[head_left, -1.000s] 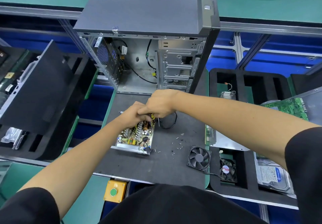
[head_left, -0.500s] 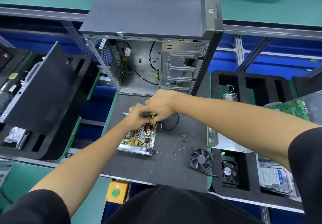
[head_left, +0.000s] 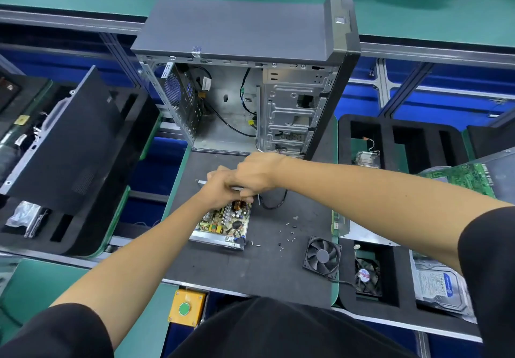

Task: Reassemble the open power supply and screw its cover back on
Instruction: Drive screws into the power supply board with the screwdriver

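The open power supply (head_left: 223, 225) lies on the dark mat (head_left: 250, 268), its circuit board with capacitors and a copper coil exposed. Both hands meet over its far end. My left hand (head_left: 223, 190) has its fingers curled over the far edge of the power supply beside the coil. My right hand (head_left: 257, 173) lies partly over the left and grips a screwdriver, whose thin shaft (head_left: 259, 200) points down past the unit's right corner. A silver metal edge (head_left: 200, 181) pokes out behind the left hand. Small screws (head_left: 289, 235) lie scattered on the mat to the right.
An open PC tower case (head_left: 245, 78) stands just behind the hands. A black fan (head_left: 322, 256) lies at the mat's right front. Foam trays hold a black panel (head_left: 69, 140) on the left and a hard drive (head_left: 437, 282) and a green board (head_left: 462, 176) on the right.
Both hands stay together at the power supply's far end. The screwdriver's yellow handle, visible earlier under the right hand, is now covered.
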Tool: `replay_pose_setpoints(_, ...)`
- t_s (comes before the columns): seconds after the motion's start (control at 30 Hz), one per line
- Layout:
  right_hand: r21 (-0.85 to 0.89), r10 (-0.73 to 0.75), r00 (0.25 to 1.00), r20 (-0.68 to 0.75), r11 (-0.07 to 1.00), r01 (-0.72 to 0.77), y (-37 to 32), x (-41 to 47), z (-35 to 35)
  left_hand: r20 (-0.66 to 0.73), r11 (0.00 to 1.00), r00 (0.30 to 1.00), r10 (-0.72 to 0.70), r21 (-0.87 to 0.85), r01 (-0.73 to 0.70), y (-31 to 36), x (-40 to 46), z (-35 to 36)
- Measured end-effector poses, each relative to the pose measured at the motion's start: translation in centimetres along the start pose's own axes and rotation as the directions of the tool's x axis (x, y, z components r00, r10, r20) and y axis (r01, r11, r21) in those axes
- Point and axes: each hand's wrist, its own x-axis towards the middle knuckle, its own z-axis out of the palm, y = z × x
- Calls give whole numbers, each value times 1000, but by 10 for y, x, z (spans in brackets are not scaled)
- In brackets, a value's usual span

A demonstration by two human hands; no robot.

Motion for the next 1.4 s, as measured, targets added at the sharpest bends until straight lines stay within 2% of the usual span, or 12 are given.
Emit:
replay_pose_setpoints(0.1,12,-120,993,-18,993,120,8,-7,-2,68,990,996,-54,135,45,1,3,-3)
replay_pose_setpoints(0.2,-47,-194,980,-45,980,192,16,-11,-5,88,992,996,-32,123,21,0,3,-5)
replay_pose_setpoints(0.33,-43,-102,992,-78,994,99,14,-5,6,58,999,998,38,11,-38,-2,3,-5)
replay_pose_setpoints(0.43,-45,2,998,-68,999,-5,5,0,11,7,996,999,40,77,-40,-4,2,0)
replay_pose_setpoints(0.57,-74,86,995,-40,993,-89,2,0,6,39,999,999,18,27,-19,-7,2,-3)
replay_pose_setpoints(0.73,-34,-58,998,-18,998,58,4,-5,-13,97,995,991,-97,-3,98,-7,3,-5)
replay_pose_setpoints(0.87,-81,-77,995,61,993,82,8,-4,-18,124,996,992,15,89,-26,-9,5,-5)
replay_pose_setpoints(0.93,-6,1,999,50,1000,-1,9,-4,-17,71,998,996,55,10,-55,-9,3,-4)
replay_pose_setpoints(1.03,154,98,995,17,983,-99,8,-4,-9,-23,998,1000,-13,-62,12,-10,3,2)
replay_pose_setpoints(1.13,203,119,993,15,972,-119,6,-2,-5,8,994,994,-105,-25,105,-12,6,3)
replay_pose_setpoints(1.23,148,64,997,36,987,-69,7,-2,-12,50,992,991,-124,-3,124,-14,7,-2)
replay_pose_setpoints(1.4,-40,-57,997,57,997,59,14,-8,-11,101,999,995,9,40,-13,-16,8,-2)
